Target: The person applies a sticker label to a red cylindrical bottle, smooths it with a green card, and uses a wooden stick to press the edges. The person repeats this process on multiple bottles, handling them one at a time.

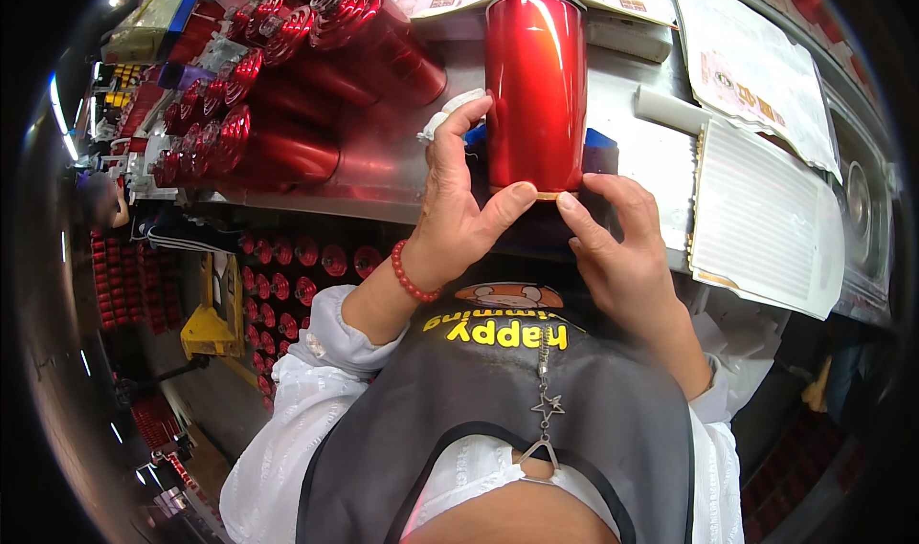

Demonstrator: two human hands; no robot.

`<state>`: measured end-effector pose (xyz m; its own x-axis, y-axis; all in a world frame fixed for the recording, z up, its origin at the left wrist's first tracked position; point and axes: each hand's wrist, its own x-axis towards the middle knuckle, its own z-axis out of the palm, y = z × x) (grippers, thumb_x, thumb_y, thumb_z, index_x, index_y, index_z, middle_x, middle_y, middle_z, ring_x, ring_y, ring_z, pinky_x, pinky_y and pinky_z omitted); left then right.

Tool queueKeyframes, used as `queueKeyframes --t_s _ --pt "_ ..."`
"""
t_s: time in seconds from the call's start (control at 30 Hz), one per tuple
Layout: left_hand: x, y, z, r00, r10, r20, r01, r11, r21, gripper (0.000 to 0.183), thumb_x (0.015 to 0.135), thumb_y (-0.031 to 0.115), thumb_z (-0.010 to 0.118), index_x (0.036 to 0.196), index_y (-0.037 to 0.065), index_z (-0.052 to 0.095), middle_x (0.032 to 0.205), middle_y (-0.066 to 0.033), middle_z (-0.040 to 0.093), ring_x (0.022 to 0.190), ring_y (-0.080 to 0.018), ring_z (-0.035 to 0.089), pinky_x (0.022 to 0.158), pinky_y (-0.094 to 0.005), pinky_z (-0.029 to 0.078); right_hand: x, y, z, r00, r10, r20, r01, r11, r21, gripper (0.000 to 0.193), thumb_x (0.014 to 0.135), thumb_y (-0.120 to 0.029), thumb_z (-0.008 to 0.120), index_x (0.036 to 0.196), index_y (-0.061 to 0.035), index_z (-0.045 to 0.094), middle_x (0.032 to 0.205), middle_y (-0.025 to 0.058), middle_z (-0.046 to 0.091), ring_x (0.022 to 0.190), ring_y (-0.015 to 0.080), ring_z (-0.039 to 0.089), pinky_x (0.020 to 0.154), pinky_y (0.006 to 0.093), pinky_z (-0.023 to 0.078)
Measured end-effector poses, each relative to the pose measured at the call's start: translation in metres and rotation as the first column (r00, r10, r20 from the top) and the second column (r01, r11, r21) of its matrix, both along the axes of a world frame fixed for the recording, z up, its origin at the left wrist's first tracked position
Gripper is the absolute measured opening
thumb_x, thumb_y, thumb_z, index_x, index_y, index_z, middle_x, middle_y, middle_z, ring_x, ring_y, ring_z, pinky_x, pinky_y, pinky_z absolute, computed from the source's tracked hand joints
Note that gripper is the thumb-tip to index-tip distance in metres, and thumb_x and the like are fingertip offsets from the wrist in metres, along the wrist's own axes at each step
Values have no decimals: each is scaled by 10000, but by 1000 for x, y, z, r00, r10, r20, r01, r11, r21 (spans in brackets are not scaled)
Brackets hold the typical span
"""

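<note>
A glossy red metal bottle [536, 85] lies with its base toward me on the metal bench, its narrower dark end pointing away. My left hand [459, 180] grips its left side near the base, the thumb at the base rim. White coverings [450, 115] wrap some of its fingertips, and a red bead bracelet [414, 274] circles the wrist. From the right, my right hand [622, 233] holds the same rim, thumb at the edge and index finger by the lower right corner. A thin pale band [546, 197] shows along the rim between both thumbs. A dark blue cloth [600, 156] lies partly under the bottle.
Several similar red bottles [287, 152] lie or stand at the left of the bench [383, 176]. Printed paper sheets [756, 80] and a ribbed white pad [766, 209] cover the right side. Below left are rows of red bottles [306, 250] and a yellow pallet jack [212, 326].
</note>
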<state>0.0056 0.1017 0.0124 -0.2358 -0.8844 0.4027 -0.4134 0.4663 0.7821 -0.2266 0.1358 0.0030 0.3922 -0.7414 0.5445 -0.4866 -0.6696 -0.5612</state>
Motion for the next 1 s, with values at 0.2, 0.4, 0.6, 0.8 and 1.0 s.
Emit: queueKeyframes --t_s 0.2,0.4,0.6,0.8,1.0 --pt "3 2 -6 999 5 -33 -3 999 39 774 938 267 747 1507 -33 316 1491 -196 385 1385 -291 391 1186 -422 289 -4 3 -2 1000 -17 22 16 998 58 721 705 87 756 1389 -107 639 1329 205 559 1199 402 566 1019 474 485" --pt "18 22 -8 1000 5 6 -3 972 -236 408 966 125 671 1340 -7 572 1264 -159 637 1167 -339 564 1090 -480 418 -15 2 -7 994 -95 60 95 995 7 663 745 115 718 1385 -28 617 1420 272 552 1243 437 577 1059 473 479" --pt "17 14 8 904 26 428 265 751 -605 347 789 118 757 1130 177 745 1038 -5 711 1090 -217 569 1012 -412 493 -24 7 -10 930 -143 339 120 989 88 546 921 124 599 1451 59 487 1253 265 686 1106 320 700 989 386 529" --pt "1 -11 34 783 -49 620 515 610 -602 220 831 172 668 1047 185 706 1050 32 722 1128 -184 573 1100 -409 445 -31 6 2 836 -361 413 229 914 335 285 952 -132 724 1149 -12 556 836 45 626 745 116 590 685 259 483" --pt "-4 -6 20 881 32 472 173 907 -384 692 776 164 796 1435 146 585 1414 -135 585 1357 -376 489 1224 -544 256 -16 -14 23 969 -118 216 128 991 -30 224 824 -51 766 1020 -37 659 882 62 616 753 215 589 678 342 476"
